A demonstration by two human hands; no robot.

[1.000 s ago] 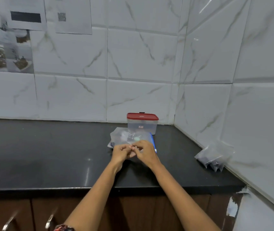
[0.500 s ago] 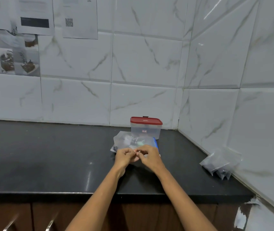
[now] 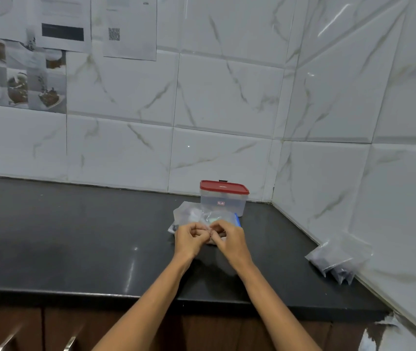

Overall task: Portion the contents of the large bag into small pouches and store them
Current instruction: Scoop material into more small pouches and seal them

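We have our left hand (image 3: pixel 191 240) and right hand (image 3: pixel 228 240) together, fingertips pinching the edge of a small clear plastic pouch (image 3: pixel 208 220) lying on the black stone countertop (image 3: pixel 75 236), just in front of the red-lidded clear plastic box (image 3: pixel 223 200). The film looks light, limp and slippery; we judge the top edge the surest place to grip.

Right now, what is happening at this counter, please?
A person stands at a black counter with both hands together in front of a clear container with a red lid. The left hand and the right hand pinch a small clear pouch between the fingertips, over a pile of clear plastic bags. Filled pouches with dark contents lie by the right wall.
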